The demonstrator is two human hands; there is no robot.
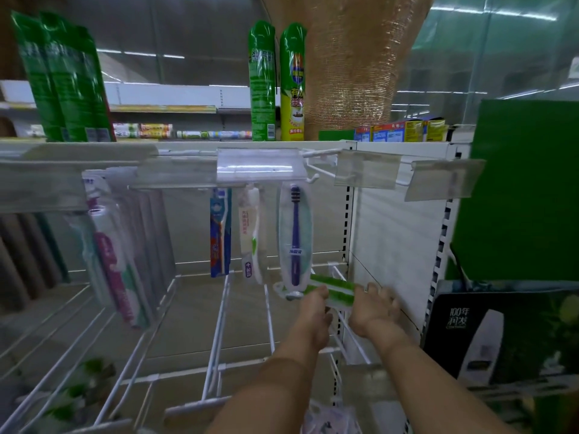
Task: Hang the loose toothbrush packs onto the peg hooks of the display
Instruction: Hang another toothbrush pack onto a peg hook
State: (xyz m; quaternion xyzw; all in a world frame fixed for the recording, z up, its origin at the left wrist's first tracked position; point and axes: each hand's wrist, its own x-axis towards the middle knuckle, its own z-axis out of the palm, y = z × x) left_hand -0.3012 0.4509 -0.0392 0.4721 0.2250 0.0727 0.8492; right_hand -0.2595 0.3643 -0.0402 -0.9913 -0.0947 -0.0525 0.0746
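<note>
One hung purple pack [294, 239], hands [316, 301] [373, 309] gripping green pack [337, 288]

Dim greenish light, wide-angle bending, motion blur toward left edge.

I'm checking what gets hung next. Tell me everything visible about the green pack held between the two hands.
The green pack is long and narrow, striped bright green and white, and glossy like plastic film; its print is too blurred to read. It lies roughly level and is not yet hung. The left hand grips its left end and the right hand pinches its right end. Its left end is close by the bottom of the hanging purple toothbrush pack; whether they touch is unclear.
</note>
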